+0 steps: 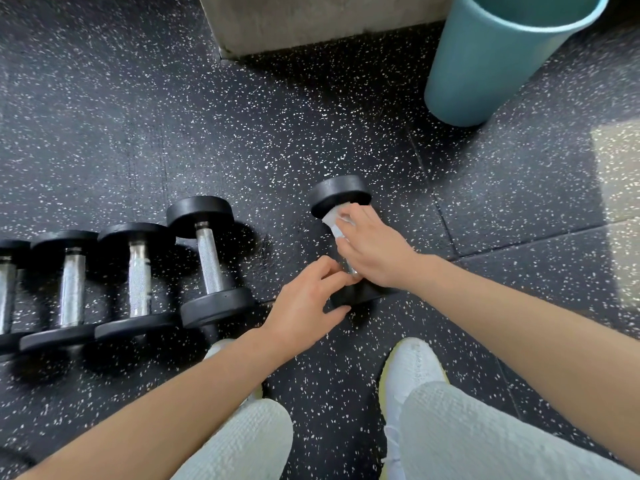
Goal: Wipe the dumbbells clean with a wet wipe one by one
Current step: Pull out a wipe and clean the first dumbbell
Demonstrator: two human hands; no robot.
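— What is on the floor?
— A blue bin at the far right. A row of dumbbells by the left edge. One dumbbell lies alone in the middle.
— And the hands?
— The left hand holds its near end. The right hand squeezes a wet wipe round the bar. I think it's the bar's turn. Next, the black ends need wiping.
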